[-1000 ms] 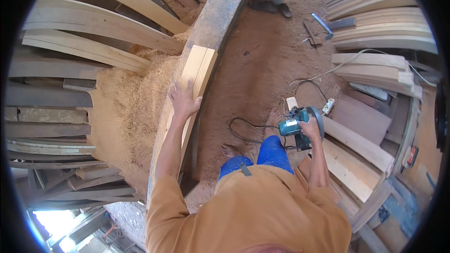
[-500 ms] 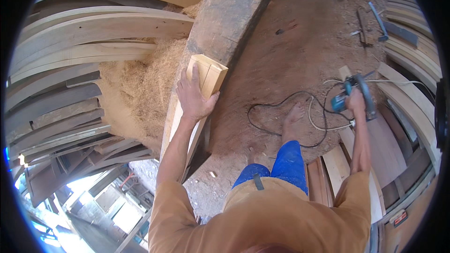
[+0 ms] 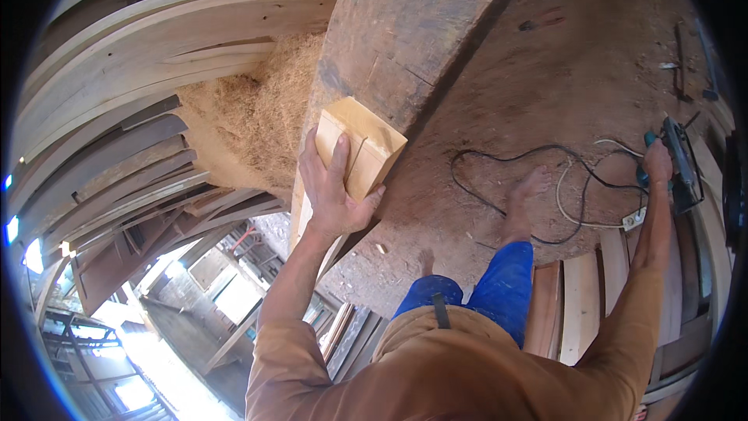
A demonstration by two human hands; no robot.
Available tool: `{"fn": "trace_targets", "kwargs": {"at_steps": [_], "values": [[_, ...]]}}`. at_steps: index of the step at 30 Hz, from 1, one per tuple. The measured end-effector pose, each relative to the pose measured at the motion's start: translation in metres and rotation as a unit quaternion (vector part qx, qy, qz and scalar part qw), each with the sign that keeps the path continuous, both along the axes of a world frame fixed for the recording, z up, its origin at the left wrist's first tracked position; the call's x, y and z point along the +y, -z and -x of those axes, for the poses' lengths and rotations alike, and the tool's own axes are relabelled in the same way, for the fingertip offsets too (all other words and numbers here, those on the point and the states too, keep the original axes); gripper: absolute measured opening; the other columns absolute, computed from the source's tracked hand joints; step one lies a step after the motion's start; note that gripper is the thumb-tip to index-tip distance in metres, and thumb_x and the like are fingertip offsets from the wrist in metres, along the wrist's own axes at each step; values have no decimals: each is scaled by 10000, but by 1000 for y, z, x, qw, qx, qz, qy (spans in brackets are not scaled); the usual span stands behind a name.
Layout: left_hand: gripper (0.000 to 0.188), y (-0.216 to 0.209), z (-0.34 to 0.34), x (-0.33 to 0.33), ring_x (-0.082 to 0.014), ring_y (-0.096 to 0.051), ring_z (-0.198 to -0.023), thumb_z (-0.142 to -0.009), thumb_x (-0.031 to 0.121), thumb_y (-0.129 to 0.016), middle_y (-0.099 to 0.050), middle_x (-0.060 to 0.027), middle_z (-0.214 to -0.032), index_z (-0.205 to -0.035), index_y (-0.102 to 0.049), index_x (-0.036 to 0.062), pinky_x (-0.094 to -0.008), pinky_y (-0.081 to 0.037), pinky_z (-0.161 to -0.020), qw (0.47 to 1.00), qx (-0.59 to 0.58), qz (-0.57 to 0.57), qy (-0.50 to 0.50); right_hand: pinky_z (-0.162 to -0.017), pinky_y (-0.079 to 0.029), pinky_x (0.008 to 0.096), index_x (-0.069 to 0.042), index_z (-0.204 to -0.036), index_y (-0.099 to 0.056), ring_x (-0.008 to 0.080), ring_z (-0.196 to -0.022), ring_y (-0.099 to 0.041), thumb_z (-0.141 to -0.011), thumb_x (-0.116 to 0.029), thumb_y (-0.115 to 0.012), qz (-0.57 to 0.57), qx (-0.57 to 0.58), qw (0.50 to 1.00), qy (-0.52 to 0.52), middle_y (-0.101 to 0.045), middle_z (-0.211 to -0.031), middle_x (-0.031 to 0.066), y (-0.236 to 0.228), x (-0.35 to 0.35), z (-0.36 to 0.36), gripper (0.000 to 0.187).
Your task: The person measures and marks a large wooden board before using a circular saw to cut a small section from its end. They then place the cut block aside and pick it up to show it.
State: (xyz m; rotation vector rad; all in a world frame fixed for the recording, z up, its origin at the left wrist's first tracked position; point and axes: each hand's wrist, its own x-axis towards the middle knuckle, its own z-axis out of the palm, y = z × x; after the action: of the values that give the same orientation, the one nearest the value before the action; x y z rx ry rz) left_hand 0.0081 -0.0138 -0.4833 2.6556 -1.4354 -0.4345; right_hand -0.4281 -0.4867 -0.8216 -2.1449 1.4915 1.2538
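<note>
My left hand is closed over a pale wooden block, fingers across its top and thumb along its right side. A short dark line, pencil mark or cut, crosses the block near my fingertips. The block rests over a broad, worn wooden beam, and my hand hides part of its near end. Out to the far right, my right hand grips the handle of a teal circular saw, held low near the stacked boards. My fingers cover part of its body.
A black cable loops over the dirt floor near my bare foot, beside a white cord with a socket block. Stacked boards and a sawdust heap lie left of the beam. More boards lie at lower right.
My right hand has carried the saw farther right and turned it. My left hand still grips the block, which appears tilted differently. The whole view has shifted.
</note>
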Motion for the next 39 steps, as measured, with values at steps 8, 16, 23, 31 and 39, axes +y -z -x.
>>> {"fn": "trace_targets", "kwargs": {"at_steps": [8, 16, 23, 31, 39], "values": [[1193, 2, 0, 3, -609, -324, -1373, -663, 336, -888, -207, -437, -1540, -1645, -216, 250, -688, -315, -1057, 1000, 9, -17, -8, -940, -577, 494, -36, -1231, -670, 412, -1163, -686, -993, -151, -498, -50, -47, 997, -28, -704, -1252, 243, 97, 45, -44, 316], [1139, 10, -7, 12, -548, -203, -1490, -805, 422, -808, -174, -362, -1608, -1669, -102, 195, -661, -253, -1162, 998, 69, 12, 6, -776, -620, 458, -62, -1168, -709, 334, -952, -760, -920, -251, -639, -20, -168, 939, -299, -759, -1085, 159, 258, 119, -34, 320], [1141, 20, -4, 18, -542, -197, -1485, -801, 456, -788, -202, -253, -1616, -1668, -101, 179, -631, -280, -1175, 996, 73, 45, 0, -862, -604, 411, -33, -1366, -603, 302, -1183, -677, -889, -367, -669, -75, -118, 900, -412, -650, -1319, 172, 208, 168, -122, 586], [1141, 18, -3, 12, -538, -222, -1469, -786, 427, -773, -243, -191, -1593, -1671, -100, 170, -619, -313, -1155, 996, 74, 46, 4, -946, -558, 463, -22, -1211, -698, 333, -1165, -660, -896, -320, -647, -145, -133, 904, -380, -665, -1244, 200, 207, 182, -126, 436], [1152, 4, -1, 4, -547, -371, -1383, -742, 322, -839, -225, -413, -1552, -1656, -142, 239, -630, -348, -1109, 999, 43, 20, -12, -637, -532, 489, -127, -790, -742, 319, -726, -688, -783, -242, -646, -18, -350, 867, -354, -713, -807, 106, 218, 211, -73, 150]]}}
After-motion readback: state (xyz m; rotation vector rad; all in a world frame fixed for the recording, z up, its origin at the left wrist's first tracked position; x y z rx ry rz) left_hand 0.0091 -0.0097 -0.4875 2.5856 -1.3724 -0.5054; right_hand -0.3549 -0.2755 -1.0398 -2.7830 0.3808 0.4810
